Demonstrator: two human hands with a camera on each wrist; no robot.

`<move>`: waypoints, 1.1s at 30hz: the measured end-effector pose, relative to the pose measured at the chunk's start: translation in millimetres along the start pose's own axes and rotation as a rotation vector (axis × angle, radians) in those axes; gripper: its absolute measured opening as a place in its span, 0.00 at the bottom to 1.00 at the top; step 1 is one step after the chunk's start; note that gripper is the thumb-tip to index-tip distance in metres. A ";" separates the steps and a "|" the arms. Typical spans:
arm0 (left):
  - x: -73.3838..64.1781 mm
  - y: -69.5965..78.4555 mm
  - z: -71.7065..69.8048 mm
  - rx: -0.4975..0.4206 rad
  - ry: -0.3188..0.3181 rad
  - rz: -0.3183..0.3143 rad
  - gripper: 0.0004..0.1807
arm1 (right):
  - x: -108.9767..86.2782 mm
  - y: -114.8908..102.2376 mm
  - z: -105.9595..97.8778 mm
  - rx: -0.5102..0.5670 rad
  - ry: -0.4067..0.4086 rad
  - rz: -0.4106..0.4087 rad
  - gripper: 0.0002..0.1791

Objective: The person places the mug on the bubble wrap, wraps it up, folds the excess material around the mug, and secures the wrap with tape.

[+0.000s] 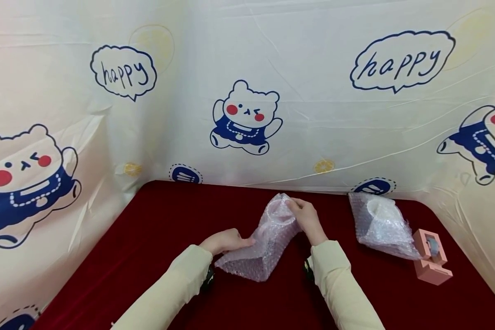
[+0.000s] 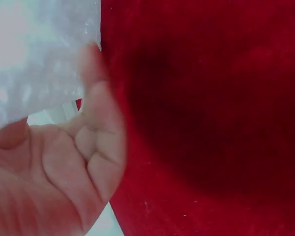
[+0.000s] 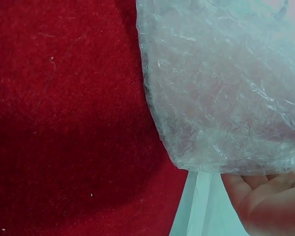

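In the head view a piece of bubble wrap is folded around something with a pale round rim, whose kind the film blurs. My left hand holds the wrap's left side. In the left wrist view the thumb lies over the film, with fingers partly hidden beneath it. My right hand pinches the wrap at its upper right, beside the round rim. The right wrist view shows the bubbled sheet hanging over that hand's fingers.
A second bubble-wrapped bundle lies at the right on the dark red cloth. Touching its lower corner is a pink tape dispenser with a roll in it. A white printed curtain stands behind the table and along its sides.
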State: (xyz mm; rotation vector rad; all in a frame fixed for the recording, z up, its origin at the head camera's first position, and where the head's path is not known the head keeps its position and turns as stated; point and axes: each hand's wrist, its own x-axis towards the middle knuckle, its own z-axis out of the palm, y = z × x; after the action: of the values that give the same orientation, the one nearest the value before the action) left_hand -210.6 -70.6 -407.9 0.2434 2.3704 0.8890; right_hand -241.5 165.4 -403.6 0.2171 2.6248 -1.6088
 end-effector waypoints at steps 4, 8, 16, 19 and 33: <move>3.0 -0.2 -7.8 -0.125 -0.005 0.037 0.27 | -0.8 0.2 0.5 -0.002 0.006 -0.010 0.26; 5.0 -4.0 -15.8 -0.338 -0.032 0.059 0.14 | -0.9 1.2 1.0 -0.008 0.005 -0.015 0.26; 3.9 -17.8 -25.1 -0.328 -0.246 0.256 0.20 | 0.2 1.7 0.1 -0.014 0.002 -0.012 0.26; 0.6 -15.3 -26.7 -0.179 -0.188 0.333 0.18 | 0.2 0.5 -0.6 -0.026 0.009 -0.022 0.26; 5.6 13.3 -4.7 0.382 0.412 0.660 0.05 | -4.0 -1.1 1.9 -0.041 0.001 0.007 0.27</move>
State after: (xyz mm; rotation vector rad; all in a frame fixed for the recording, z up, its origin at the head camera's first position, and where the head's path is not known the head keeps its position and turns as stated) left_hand -218.3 -61.0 -399.0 1.1418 2.8892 0.8050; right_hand -237.7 162.9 -403.0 0.2253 2.6515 -1.5513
